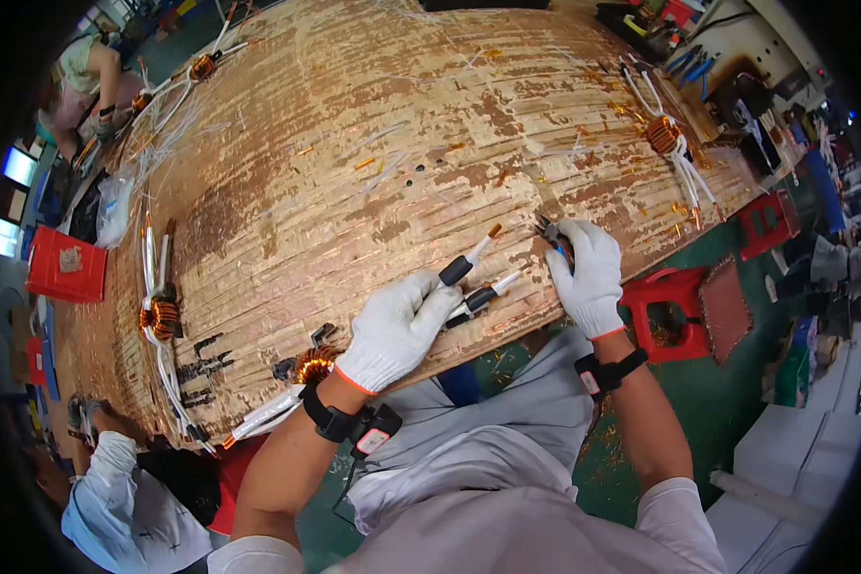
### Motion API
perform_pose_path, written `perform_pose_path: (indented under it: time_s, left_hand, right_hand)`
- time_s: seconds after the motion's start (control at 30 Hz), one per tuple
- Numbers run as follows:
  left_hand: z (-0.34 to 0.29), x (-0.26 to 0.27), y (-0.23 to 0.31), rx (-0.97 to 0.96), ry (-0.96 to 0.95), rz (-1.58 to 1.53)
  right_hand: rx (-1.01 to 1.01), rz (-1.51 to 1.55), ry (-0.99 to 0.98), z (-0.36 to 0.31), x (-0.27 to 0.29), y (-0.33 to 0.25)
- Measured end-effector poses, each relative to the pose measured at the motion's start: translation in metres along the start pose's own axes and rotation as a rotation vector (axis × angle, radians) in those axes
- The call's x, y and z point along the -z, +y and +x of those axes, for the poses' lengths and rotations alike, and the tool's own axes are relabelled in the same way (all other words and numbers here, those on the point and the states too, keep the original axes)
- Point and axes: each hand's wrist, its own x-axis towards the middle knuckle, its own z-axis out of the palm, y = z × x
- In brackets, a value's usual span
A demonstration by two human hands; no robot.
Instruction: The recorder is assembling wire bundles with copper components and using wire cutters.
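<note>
Near the table's front edge, my gloved left hand is closed around white cables. Their exposed copper ends point up and to the right, and black sleeves cover part of them. Just left of that wrist lies a copper-wound toroidal coil, partly hidden by my forearm, with thick white leads beyond it. My right hand, also gloved, grips small cutting pliers with a bit of blue handle showing. The pliers' jaws are apart from the cable ends.
More coils with white leads lie at the left, far left and right of the worn wooden table. Wire scraps are scattered over it. Red stools stand at right, a red bin at left. Two people work along the left side.
</note>
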Motion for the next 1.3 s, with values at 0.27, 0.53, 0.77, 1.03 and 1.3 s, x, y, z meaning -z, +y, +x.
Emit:
perform_pose_path:
  time_s: [0.27,0.53,0.77,1.03,1.3]
  left_hand:
    - [0.002,-0.041,-0.043,-0.632,0.181,0.286]
    - [-0.012,0.009,-0.010,-0.116,0.050,0.220]
    - [0.013,0.007,-0.024,-0.160,0.119,0.255]
    - [0.015,-0.006,-0.013,-0.056,0.006,0.277]
    - [0.010,-0.023,-0.037,-0.452,0.095,0.436]
  right_hand:
    - [-0.082,0.049,-0.053,-0.009,0.018,0.011]
    - [-0.032,0.029,-0.068,-0.020,-0.014,0.017]
    - [0.001,0.028,-0.024,-0.019,-0.015,0.022]
    - [-0.018,0.026,-0.050,-0.019,-0.006,0.020]
    - [-0.021,-0.011,-0.058,-0.006,0.014,-0.004]
